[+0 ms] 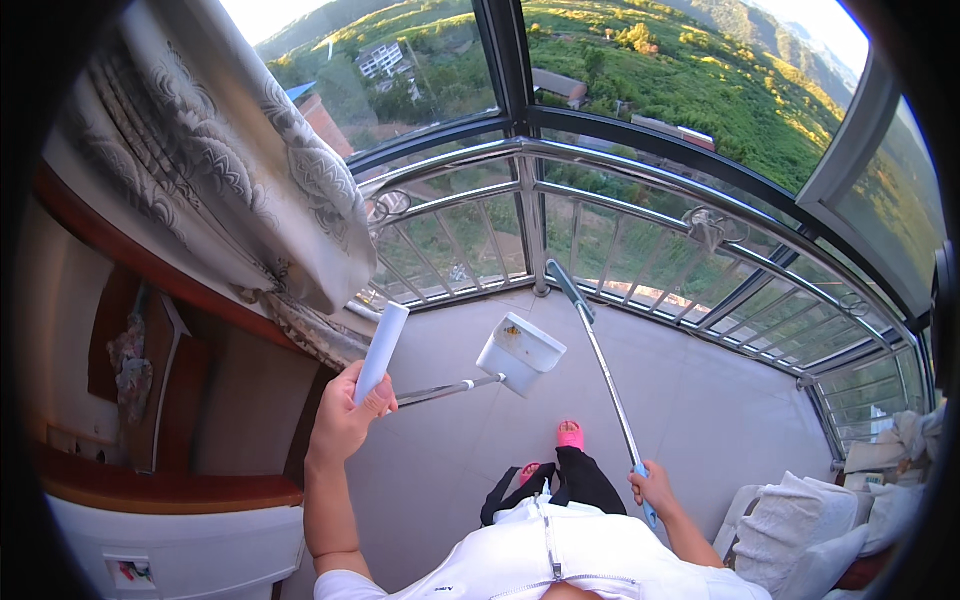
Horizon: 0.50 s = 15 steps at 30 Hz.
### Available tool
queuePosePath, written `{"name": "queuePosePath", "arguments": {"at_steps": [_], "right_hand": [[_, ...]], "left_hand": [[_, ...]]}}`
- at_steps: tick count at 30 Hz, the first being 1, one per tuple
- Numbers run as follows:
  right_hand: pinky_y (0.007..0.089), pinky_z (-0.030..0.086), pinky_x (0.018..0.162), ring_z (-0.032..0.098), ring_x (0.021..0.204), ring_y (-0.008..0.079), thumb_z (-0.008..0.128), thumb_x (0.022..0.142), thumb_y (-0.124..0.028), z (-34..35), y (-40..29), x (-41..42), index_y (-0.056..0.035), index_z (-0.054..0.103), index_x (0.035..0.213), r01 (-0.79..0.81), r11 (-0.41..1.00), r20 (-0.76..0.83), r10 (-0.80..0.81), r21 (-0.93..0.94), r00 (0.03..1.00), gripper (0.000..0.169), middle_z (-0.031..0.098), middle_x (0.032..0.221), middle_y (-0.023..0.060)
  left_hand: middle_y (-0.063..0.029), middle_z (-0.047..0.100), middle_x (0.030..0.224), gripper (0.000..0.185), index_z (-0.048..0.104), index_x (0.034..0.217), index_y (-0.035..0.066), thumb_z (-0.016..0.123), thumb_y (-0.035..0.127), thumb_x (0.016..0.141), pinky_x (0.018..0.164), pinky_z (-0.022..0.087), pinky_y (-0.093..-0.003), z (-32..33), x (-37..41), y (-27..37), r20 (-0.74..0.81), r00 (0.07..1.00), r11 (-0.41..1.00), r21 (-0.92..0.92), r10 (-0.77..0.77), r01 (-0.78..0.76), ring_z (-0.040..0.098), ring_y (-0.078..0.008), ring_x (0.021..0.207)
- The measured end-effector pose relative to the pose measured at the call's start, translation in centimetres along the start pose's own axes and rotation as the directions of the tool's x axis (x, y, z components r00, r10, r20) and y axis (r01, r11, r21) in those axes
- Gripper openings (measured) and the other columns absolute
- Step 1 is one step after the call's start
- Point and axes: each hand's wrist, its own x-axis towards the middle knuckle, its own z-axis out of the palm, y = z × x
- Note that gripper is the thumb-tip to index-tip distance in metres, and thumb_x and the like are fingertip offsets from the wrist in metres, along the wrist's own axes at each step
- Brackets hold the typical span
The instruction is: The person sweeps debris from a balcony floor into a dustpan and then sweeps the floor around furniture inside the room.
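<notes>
My left hand [352,412] is closed around the pale handle of a long-handled dustpan [536,364]. Its white pan hangs or rests over the grey floor left of centre, with some brown debris inside. In my right hand [654,487] is the blue grip of a broom with a metal pole [607,375]. The broom's narrow grey-green head [570,289] is near the corner post of the railing, to the right of the dustpan.
Metal railings [637,199] run along the windows ahead and to the right. A patterned curtain [247,172] hangs at the left above a wooden sill [172,484]. Cloth-covered items [795,525] stand at the lower right. Pink slippers [570,433] are on my feet.
</notes>
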Motion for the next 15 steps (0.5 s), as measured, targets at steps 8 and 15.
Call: {"name": "queuePosePath", "arguments": {"at_steps": [8,15], "right_hand": [[0.0222,0.028,0.03,0.033,0.032,0.0077,0.051,0.076,-0.004,-2.3,3.3,-10.0,-0.0025,0.043,0.087,-0.047,0.922,0.143,-0.009,0.384,0.99,0.014,0.036,0.048,-0.0001],[0.0207,0.027,0.031,0.032,0.033,0.0062,0.051,0.076,-0.003,-8.4,3.3,-14.4,-0.0021,0.043,0.09,0.009,0.934,0.21,-0.089,0.358,0.974,0.016,0.035,0.049,-0.0007]], "left_hand": [[0.0003,0.044,0.061,0.026,0.048,0.088,0.0,0.055,0.024,0.083,0.057,0.037,-0.02,2.3,-1.9,5.6,-0.074,0.987,0.99,-0.022,0.14,-0.142,0.046,-0.0082,0.057],[0.0023,0.038,0.056,0.025,0.048,0.079,0.001,0.055,0.025,0.083,0.055,0.035,-0.0201,6.6,-8.8,11.8,-0.119,0.93,0.937,0.021,0.349,-0.349,0.04,-0.0068,0.053]]}}
